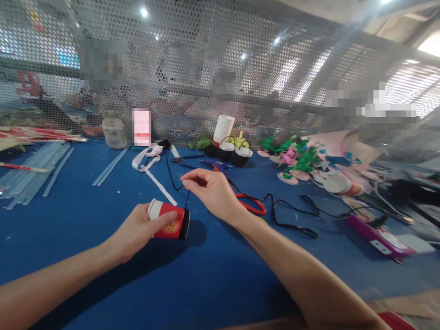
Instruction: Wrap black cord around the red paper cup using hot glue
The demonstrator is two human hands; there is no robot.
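My left hand [140, 224] is wrapped round a red and white paper cup [172, 224] with a gold emblem, held on its side just over the blue table. Black yarn [186, 224] is wound in a band round the cup's right end. From that band a strand rises to my right hand [209, 188], whose thumb and forefinger pinch it. Beyond the fingers the black strand [169, 168] runs back to a dark bundle [165, 144] near white ribbon [158, 183]. Inside the cup is hidden from me.
Stacked paper cups [224, 128] and two black-and-white handled cups [242, 156] stand at the back. Pliers [190, 158], red-handled scissors [252, 204] and a black cable [275, 211] lie right of centre. Clear sticks [37, 169] spread left; a purple power strip [378, 236] lies right. Perforated metal [192, 59] closes the back.
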